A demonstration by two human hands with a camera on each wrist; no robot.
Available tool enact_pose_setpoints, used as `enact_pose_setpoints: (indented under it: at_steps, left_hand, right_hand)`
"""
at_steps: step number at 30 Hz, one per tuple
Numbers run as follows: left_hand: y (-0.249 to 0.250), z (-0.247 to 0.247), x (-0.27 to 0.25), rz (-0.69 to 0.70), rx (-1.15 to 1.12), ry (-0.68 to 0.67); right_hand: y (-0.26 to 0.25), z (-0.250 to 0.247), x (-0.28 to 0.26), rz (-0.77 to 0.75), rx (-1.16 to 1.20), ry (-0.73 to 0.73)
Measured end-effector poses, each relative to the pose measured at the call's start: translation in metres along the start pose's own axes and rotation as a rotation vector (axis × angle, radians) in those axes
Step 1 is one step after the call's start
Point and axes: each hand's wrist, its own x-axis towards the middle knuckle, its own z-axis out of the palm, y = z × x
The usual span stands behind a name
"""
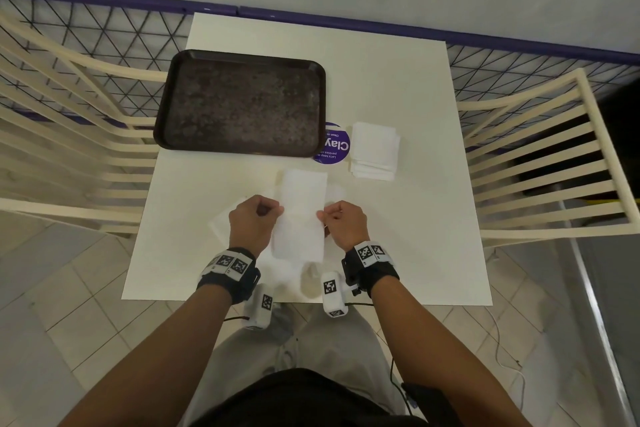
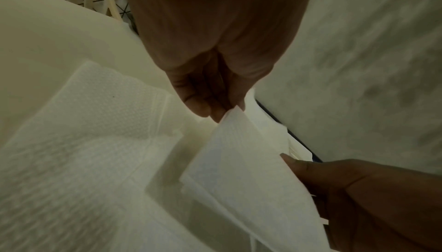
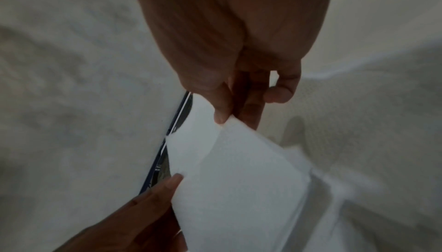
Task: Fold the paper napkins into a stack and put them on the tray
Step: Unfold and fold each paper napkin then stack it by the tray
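1. Fingers of the left hand [image 1: 254, 218] and right hand [image 1: 343, 224] pinched opposite edges of a napkin [image 1: 301, 215], raised above the near table [image 1: 398, 80].
2. Folded stack [image 1: 375, 151] lay right of the tray [image 1: 242, 55].

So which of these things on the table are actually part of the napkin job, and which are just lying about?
Part of the job:
- napkin pinched by left hand and right hand
- loose napkins underneath
- folded stack
- dark tray, nothing on it

Just there:
- purple sticker
- cream chairs
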Motion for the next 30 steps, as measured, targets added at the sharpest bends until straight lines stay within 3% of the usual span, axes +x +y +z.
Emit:
enact_pose_setpoints:
  at_steps: [10,16,21,26,30]
  left_hand:
    - [0.0,0.003,-0.005,0.007,0.05,0.003]
    - [0.002,0.003,-0.006,0.075,0.101,0.08]
    - [0.002,0.002,-0.004,0.071,0.028,0.042]
    - [0.004,0.002,-0.005,0.036,-0.009,0.012]
    - [0.005,0.002,-0.003,0.012,-0.043,0.017]
  right_hand:
    - [-0.005,0.001,-0.004,-0.033,0.055,0.071]
    - [-0.005,0.003,-0.006,-0.011,0.067,0.015]
    - [-0.003,0.004,-0.006,-0.018,0.081,-0.047]
    - [-0.006,0.007,-0.003,-0.043,0.017,0.036]
    - [-0.012,0.004,-0.001,-0.041,0.106,-0.077]
